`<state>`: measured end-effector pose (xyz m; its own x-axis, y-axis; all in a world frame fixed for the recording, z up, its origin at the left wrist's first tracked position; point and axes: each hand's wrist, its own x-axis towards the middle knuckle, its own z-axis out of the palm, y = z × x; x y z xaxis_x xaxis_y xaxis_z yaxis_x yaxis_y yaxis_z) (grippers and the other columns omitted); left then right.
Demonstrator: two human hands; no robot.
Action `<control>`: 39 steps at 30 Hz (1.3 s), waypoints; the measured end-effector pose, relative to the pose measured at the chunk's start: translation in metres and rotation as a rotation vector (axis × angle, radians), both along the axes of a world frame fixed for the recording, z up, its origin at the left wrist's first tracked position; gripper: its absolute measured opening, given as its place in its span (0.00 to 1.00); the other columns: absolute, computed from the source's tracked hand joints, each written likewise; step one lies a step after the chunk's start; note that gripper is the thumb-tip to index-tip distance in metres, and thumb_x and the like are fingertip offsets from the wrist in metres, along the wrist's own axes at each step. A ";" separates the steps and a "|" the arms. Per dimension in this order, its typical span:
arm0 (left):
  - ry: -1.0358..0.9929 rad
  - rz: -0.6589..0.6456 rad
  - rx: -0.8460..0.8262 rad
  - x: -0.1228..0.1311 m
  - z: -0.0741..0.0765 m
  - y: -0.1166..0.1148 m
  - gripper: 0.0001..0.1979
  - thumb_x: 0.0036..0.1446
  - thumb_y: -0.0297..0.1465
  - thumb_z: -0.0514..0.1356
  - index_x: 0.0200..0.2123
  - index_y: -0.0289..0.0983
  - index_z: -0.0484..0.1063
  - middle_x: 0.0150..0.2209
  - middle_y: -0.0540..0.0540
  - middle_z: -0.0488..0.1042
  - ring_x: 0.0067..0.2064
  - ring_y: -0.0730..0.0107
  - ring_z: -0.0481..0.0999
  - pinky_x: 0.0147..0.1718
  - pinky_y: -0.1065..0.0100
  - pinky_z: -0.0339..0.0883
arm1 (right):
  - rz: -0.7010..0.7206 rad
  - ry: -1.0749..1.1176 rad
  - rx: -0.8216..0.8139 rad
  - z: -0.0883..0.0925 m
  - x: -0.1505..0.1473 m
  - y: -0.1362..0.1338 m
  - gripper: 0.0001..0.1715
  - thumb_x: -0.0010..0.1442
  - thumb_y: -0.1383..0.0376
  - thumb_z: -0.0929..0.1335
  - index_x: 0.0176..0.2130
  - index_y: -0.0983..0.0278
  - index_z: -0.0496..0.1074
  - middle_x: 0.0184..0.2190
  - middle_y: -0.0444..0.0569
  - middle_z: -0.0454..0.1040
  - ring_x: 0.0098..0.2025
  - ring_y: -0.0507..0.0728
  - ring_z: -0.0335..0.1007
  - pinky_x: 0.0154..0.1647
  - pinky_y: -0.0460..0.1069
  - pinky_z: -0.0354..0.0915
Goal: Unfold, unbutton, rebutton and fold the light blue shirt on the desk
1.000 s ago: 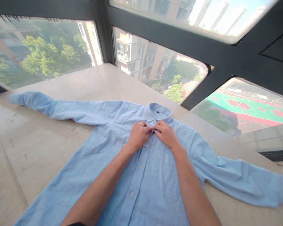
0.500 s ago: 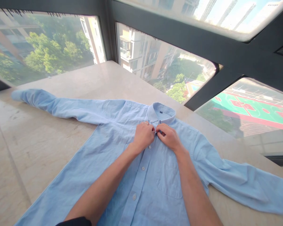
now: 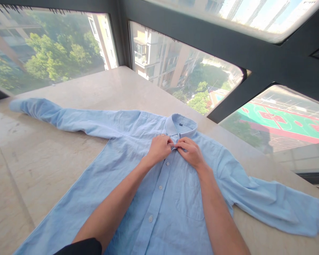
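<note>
A light blue button-up shirt (image 3: 106, 166) lies face up with both sleeves spread out to the sides. Just below its collar (image 3: 181, 124), my left hand (image 3: 160, 147) and my right hand (image 3: 189, 151) meet at the front placket. Both hands have their fingertips pinched on the shirt's edge there; the button between them is hidden by the fingers. Farther down the placket, several white buttons (image 3: 160, 187) show in a row. A chest pocket (image 3: 190, 203) lies beside my right forearm. A ring is on a finger of my left hand.
The shirt rests on a beige stone ledge (image 3: 37, 156) with a seam at the left. Dark window frames (image 3: 186, 39) and glass panes border the ledge at the back and right. Trees, buildings and a sports court are outside.
The view has shifted slightly. My fingers have moved a little at the placket, the right hand's fingers stretching more toward the left hand. The shirt lies as before.
</note>
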<state>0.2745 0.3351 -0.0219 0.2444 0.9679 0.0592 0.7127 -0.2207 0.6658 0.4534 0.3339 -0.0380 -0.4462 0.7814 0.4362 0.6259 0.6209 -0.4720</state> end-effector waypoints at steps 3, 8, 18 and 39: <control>-0.066 0.022 -0.032 0.000 0.002 0.001 0.07 0.57 0.27 0.58 0.30 0.38 0.77 0.34 0.47 0.77 0.39 0.64 0.74 0.40 0.65 0.65 | 0.013 0.038 0.061 -0.002 -0.001 -0.001 0.11 0.61 0.72 0.65 0.34 0.61 0.76 0.34 0.50 0.75 0.38 0.57 0.72 0.41 0.52 0.68; -0.110 0.043 -0.058 0.000 0.001 0.002 0.07 0.56 0.28 0.59 0.30 0.39 0.78 0.34 0.47 0.79 0.40 0.64 0.75 0.42 0.65 0.65 | 0.026 0.112 0.079 0.000 -0.004 -0.003 0.11 0.60 0.73 0.65 0.34 0.60 0.75 0.34 0.49 0.77 0.38 0.57 0.74 0.41 0.52 0.69; -0.129 0.056 -0.040 0.002 0.000 0.001 0.08 0.56 0.28 0.59 0.30 0.39 0.79 0.34 0.48 0.80 0.40 0.65 0.75 0.43 0.65 0.64 | 0.023 0.142 0.084 -0.002 -0.005 -0.003 0.10 0.61 0.72 0.65 0.33 0.61 0.74 0.33 0.50 0.78 0.37 0.57 0.75 0.40 0.52 0.70; -0.217 0.074 -0.117 -0.001 0.006 0.001 0.08 0.51 0.32 0.60 0.30 0.38 0.80 0.32 0.48 0.79 0.36 0.66 0.76 0.37 0.68 0.67 | 0.025 0.182 0.112 -0.004 -0.007 -0.001 0.09 0.63 0.70 0.66 0.35 0.60 0.76 0.35 0.50 0.80 0.39 0.57 0.78 0.42 0.53 0.73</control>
